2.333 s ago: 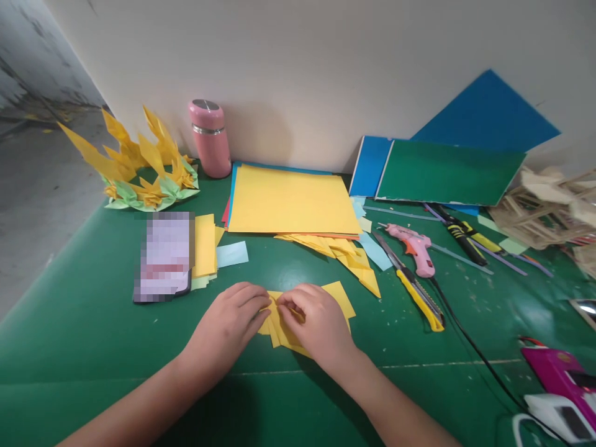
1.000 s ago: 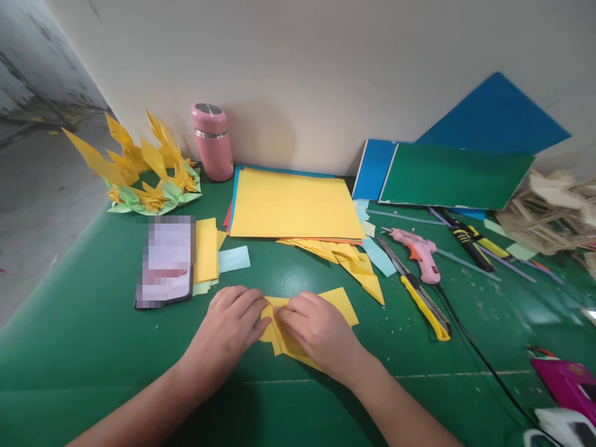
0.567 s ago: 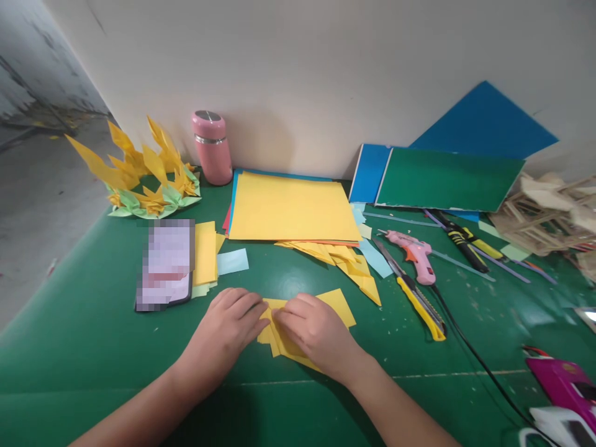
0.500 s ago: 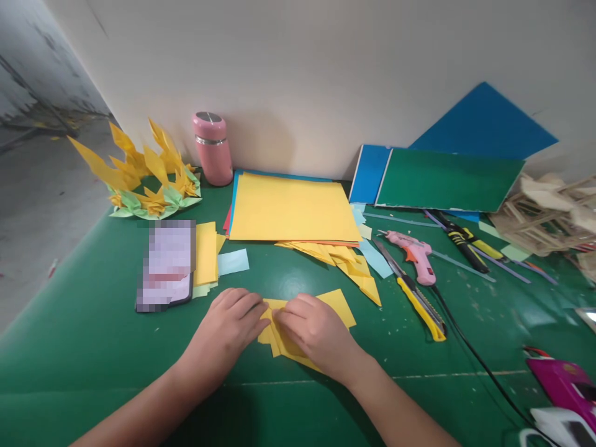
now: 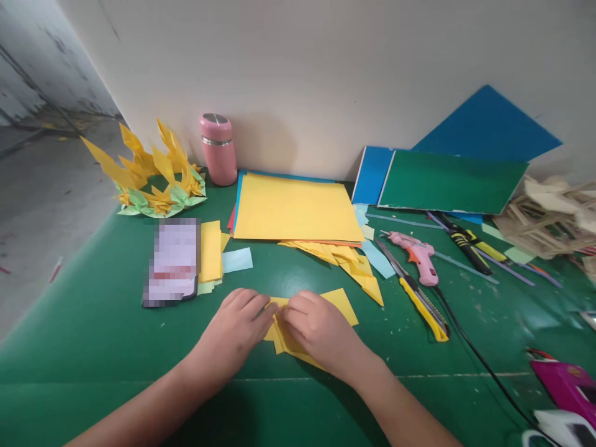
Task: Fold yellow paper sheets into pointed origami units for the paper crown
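A folded yellow paper piece [image 5: 342, 302] lies on the green table [image 5: 93, 347] in front of me. My left hand [image 5: 235, 332] presses its left edge with curled fingers. My right hand [image 5: 316, 332] covers the middle of the paper, fingertips pinching a fold right beside the left fingertips. Most of the fold is hidden under both hands. A phone [image 5: 173, 264] with a blurred screen lies to the left, beside a small stack of yellow squares [image 5: 210, 250].
A stack of coloured sheets [image 5: 293, 208], yellow on top, lies behind. Folded yellow triangles [image 5: 354, 267], a yellow utility knife [image 5: 421, 301], a pink glue gun [image 5: 416, 254] and its black cord sit to the right. Pink bottle [image 5: 218, 149] and paper flowers [image 5: 153, 180] stand at the back left.
Both hands stay on the yellow paper; the fingertips have only shifted slightly along the fold. The view has drifted a little.
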`<state>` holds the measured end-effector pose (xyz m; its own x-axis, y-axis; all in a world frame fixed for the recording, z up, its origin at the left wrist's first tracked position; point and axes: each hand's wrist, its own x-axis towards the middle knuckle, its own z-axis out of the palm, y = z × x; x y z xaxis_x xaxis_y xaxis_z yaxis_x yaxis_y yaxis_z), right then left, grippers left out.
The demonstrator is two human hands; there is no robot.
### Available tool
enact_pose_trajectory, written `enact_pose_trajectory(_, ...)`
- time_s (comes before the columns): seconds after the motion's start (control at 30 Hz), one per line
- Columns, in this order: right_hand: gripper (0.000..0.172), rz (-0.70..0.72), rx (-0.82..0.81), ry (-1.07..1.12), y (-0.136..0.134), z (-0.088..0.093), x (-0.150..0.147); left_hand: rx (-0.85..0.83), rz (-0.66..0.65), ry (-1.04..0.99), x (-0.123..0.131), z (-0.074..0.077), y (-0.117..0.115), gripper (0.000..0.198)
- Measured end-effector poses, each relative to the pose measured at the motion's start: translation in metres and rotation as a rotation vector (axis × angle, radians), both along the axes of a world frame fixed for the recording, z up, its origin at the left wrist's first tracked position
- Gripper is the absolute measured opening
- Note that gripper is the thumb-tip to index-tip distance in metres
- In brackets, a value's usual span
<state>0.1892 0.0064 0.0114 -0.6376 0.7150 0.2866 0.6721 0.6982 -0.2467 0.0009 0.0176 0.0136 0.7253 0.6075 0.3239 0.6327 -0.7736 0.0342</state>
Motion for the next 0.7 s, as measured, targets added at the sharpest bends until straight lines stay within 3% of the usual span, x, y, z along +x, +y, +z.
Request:
enact_pose_trajectory(0.17,0.011,-0.061,-0.198,0.148,-0.001,0.008,0.005,-0.033,-0.014,-0.007,0.001,-0.002,-0.001,0.025)
enact_pose_trajectory(0.27,0.012,-0.152,-0.283,0.206,-0.003,0.01,0.008,-0.025,-0.018,0.006,0.0,-0.001,-0.002,0.023)
enact_pose_trajectory(0.57,0.025,-0.286,-0.076,0.097,-0.018,0.004,-0.002,-0.038,-0.007,0.085,0.003,0.006,-0.004,0.028)
enact_pose_trajectory(0.7,0.012,-0.308,-0.187,0.185,-0.021,0.012,0.002,-0.07,0.015,0.074,0.004,0.007,-0.004,0.026)
